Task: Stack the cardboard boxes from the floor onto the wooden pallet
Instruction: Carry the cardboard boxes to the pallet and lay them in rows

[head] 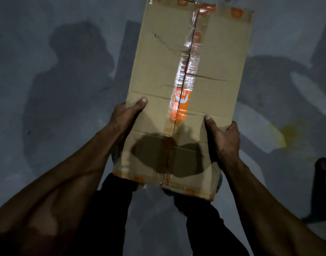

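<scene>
Two hands carry our load: the left hand (128,115) clamps the box's left edge, thumb flat on the top face and fingers tucked out of sight beneath, and the right hand (224,139) does likewise on the right edge, so each grip is closed around the cardboard. We count one cardboard box (177,71) in view, held off the concrete floor (47,71) in front of our legs, long side pointing away from us, its top seam sealed with clear and orange tape (182,100). Both grips sit at the near end, so most of the box sticks out beyond them — we judge it will want to tip forward. To carry it well we would slide the hands farther along the sides or under the base, keep it close to the body, and set it down flat and square on the pallet. The top face is creased and slightly caved, so we would not press hard with the thumbs. No wooden pallet shows here, and no other boxes — only one dark object (324,167) at the right edge, which we cannot identify.
</scene>
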Demonstrator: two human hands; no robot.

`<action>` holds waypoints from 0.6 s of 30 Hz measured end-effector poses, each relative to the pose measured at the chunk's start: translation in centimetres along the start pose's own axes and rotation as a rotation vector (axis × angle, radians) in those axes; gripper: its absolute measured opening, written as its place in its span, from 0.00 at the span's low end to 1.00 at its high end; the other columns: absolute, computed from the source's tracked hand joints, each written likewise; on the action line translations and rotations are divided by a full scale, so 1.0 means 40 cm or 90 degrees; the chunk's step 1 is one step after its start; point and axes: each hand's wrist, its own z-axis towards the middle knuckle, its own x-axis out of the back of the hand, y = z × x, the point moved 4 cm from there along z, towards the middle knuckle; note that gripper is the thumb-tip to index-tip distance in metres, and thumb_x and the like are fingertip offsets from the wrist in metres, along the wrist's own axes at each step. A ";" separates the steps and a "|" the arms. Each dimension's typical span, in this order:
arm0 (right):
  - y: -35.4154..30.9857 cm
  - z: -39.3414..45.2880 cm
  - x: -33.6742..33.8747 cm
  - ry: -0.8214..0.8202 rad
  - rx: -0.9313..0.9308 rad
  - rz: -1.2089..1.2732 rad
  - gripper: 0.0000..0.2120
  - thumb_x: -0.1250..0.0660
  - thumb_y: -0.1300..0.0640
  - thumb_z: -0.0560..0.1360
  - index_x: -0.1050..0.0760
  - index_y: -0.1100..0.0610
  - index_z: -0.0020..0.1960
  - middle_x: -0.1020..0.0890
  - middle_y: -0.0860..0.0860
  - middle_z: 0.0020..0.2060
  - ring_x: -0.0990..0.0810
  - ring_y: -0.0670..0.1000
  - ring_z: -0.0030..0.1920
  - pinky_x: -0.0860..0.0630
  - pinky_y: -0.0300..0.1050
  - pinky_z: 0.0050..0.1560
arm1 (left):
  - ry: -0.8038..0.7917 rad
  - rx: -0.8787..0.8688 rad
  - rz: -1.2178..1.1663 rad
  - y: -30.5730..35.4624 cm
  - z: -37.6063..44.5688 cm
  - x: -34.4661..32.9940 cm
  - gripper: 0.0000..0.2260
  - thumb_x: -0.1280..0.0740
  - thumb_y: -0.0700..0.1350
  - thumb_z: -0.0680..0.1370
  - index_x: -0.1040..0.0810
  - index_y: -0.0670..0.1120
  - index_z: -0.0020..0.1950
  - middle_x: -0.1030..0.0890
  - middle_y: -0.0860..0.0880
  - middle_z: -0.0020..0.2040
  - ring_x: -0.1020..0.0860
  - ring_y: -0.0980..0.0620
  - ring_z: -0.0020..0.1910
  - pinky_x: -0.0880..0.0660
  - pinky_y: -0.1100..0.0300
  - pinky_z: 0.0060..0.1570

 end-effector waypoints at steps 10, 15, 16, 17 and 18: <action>-0.288 -0.278 0.193 -0.015 -0.009 -0.051 0.34 0.30 0.33 0.72 0.31 0.55 0.68 0.22 0.55 0.63 0.24 0.62 0.63 0.29 0.50 0.60 | 0.102 -0.031 0.189 0.255 -0.231 0.206 0.54 0.37 0.84 0.54 0.23 0.48 0.68 0.20 0.47 0.64 0.21 0.42 0.61 0.25 0.46 0.64; -0.512 -0.514 0.351 0.014 0.046 -0.058 0.37 0.31 0.30 0.69 0.30 0.54 0.67 0.21 0.56 0.62 0.24 0.63 0.63 0.27 0.56 0.65 | 0.138 -0.077 0.139 0.451 -0.477 0.359 0.54 0.36 0.85 0.50 0.20 0.48 0.63 0.17 0.48 0.58 0.19 0.44 0.57 0.23 0.47 0.62; -0.557 -0.565 0.380 0.020 0.059 -0.059 0.38 0.32 0.29 0.68 0.30 0.54 0.67 0.21 0.56 0.62 0.24 0.62 0.63 0.27 0.57 0.65 | 0.140 -0.083 0.122 0.490 -0.530 0.388 0.54 0.35 0.84 0.50 0.20 0.48 0.63 0.16 0.49 0.58 0.19 0.45 0.58 0.24 0.48 0.63; -0.599 -0.614 0.409 0.030 0.072 -0.055 0.38 0.32 0.28 0.67 0.30 0.54 0.66 0.21 0.55 0.61 0.24 0.62 0.62 0.26 0.57 0.64 | 0.135 -0.094 0.106 0.530 -0.582 0.415 0.52 0.35 0.84 0.50 0.19 0.49 0.61 0.16 0.50 0.57 0.19 0.45 0.57 0.24 0.48 0.63; -0.642 -0.664 0.437 0.044 0.088 -0.053 0.37 0.33 0.28 0.66 0.29 0.53 0.64 0.20 0.54 0.60 0.23 0.61 0.61 0.25 0.57 0.63 | 0.128 -0.112 0.091 0.569 -0.627 0.442 0.49 0.34 0.83 0.52 0.18 0.50 0.60 0.15 0.51 0.55 0.18 0.46 0.56 0.24 0.48 0.63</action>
